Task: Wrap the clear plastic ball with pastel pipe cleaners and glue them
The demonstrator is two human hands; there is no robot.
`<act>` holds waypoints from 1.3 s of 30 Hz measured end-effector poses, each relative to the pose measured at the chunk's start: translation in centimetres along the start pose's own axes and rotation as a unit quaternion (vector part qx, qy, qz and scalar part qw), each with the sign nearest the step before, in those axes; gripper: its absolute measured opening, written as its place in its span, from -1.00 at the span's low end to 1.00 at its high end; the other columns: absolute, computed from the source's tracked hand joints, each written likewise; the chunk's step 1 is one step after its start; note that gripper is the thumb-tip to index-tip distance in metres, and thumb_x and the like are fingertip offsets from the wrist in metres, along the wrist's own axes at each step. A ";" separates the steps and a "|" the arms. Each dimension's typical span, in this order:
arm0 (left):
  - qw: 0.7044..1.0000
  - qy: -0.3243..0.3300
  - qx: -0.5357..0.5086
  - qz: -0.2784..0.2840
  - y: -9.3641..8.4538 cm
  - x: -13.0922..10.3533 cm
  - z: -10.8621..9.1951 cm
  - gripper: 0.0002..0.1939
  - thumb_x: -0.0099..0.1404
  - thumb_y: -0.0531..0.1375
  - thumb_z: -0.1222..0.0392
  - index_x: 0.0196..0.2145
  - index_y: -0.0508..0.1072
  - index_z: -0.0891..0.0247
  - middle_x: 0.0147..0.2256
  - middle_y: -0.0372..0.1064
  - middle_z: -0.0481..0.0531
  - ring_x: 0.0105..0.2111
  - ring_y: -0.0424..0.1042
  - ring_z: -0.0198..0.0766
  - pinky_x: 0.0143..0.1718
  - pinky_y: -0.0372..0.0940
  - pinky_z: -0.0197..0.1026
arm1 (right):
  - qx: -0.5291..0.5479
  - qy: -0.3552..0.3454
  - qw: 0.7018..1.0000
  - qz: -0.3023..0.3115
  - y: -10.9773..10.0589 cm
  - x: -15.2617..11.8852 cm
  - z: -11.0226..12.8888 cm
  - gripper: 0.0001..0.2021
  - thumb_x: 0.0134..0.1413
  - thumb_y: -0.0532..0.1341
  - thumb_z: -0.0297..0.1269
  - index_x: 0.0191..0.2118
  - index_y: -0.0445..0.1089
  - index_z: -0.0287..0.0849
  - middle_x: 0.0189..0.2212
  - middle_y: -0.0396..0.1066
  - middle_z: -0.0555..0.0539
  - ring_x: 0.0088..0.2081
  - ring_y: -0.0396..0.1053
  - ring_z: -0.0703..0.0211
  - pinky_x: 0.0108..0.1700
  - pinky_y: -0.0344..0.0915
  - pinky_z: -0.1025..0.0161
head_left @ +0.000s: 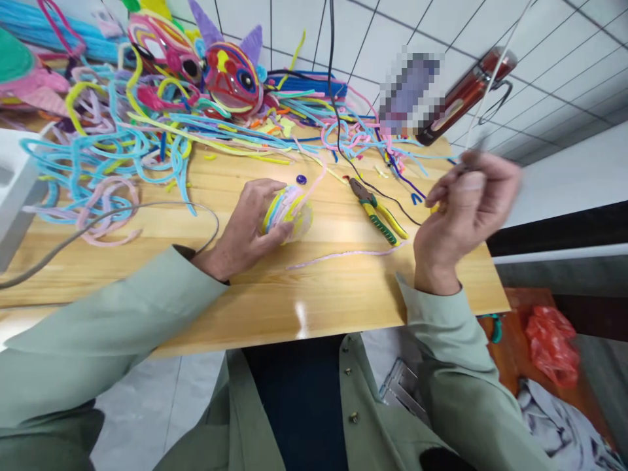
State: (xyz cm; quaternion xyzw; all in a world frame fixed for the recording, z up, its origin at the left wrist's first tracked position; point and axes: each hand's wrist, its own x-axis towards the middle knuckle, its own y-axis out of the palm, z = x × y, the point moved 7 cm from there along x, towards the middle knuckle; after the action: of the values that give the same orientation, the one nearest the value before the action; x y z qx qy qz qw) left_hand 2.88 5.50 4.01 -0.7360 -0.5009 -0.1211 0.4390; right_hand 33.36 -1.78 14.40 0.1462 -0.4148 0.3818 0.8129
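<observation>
A striped round piece (pixel 279 212) is being held just above or against the table (pixel 235 314) at the centre of the frame, its blue, pink and yellow bands being slanted from lower left to upper right. Its outline is being shown as nearly round and partly covered, so no long axis can be told for certain; its loose pink end (pixel 316 182) is being pointed to the upper right.

By the left hand (pixel 248 226) the piece is being gripped, the thumb being pressed on the near side and the fingers being curved over the far side. Good handling is probably being served by light, even pressure, so that the bands are not being flattened and the loose end is being kept untangled.

At right of centre, a slim blurred item (pixel 483 142) is being pinched by the right hand (pixel 458 203); what it is cannot be told.

Farther out, a dark blue disc (pixel 301 179) is being seen just above the piece, pliers (pixel 380 226) to its right, a thin pink strip (pixel 343 254) below, and tangled strips (pixel 122 147) at upper left.
</observation>
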 end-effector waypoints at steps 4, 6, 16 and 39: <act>1.000 -0.019 -0.001 0.000 -0.2 0.0 0.2 -0.43 0.62 0.19 -0.24 0.40 0.26 0.03 0.28 0.38 0.23 0.32 0.41 0.14 0.37 0.42 0.29 | -0.061 0.036 0.974 0.216 4.1 -2.9 -0.6 -0.67 0.51 0.27 0.13 0.02 0.57 0.00 -0.19 0.54 -0.10 -0.22 0.49 0.00 -0.13 0.44 0.00; 1.000 -0.016 -0.003 -0.003 -0.2 0.0 0.0 -0.45 0.62 0.20 -0.21 0.40 0.27 0.04 0.28 0.39 0.23 0.31 0.42 0.14 0.37 0.42 0.29 | -0.073 0.027 0.953 0.293 5.8 -4.6 -0.9 -0.64 0.51 0.25 0.15 -0.02 0.59 -0.03 -0.22 0.57 -0.11 -0.19 0.50 0.00 -0.07 0.46 -0.01; 1.000 -0.028 0.001 0.005 -0.3 -0.2 0.1 -0.42 0.61 0.20 -0.25 0.42 0.26 0.00 0.28 0.39 0.22 0.33 0.41 0.16 0.40 0.38 0.31 | -0.010 0.168 0.938 0.303 6.0 -7.3 -4.9 -0.59 0.47 0.25 0.23 0.00 0.55 -0.03 -0.33 0.48 0.03 -0.35 0.37 0.14 -0.21 0.37 0.12; 0.999 -0.032 -0.013 -0.010 -0.4 0.0 0.2 -0.43 0.60 0.21 -0.27 0.40 0.30 -0.03 0.28 0.41 0.17 0.33 0.42 0.19 0.40 0.40 0.37 | -0.168 0.065 0.886 0.428 7.1 -8.4 -6.4 -0.81 0.49 0.23 -0.16 -0.02 0.56 -0.07 -0.07 0.57 -0.19 -0.03 0.49 -0.07 0.09 0.44 0.00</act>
State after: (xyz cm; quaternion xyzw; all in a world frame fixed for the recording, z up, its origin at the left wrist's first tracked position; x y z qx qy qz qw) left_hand 2.48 5.68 4.07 -0.7403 -0.5201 -0.1083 0.4119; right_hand 28.60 2.30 3.36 -0.2096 -0.4413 0.6256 0.6083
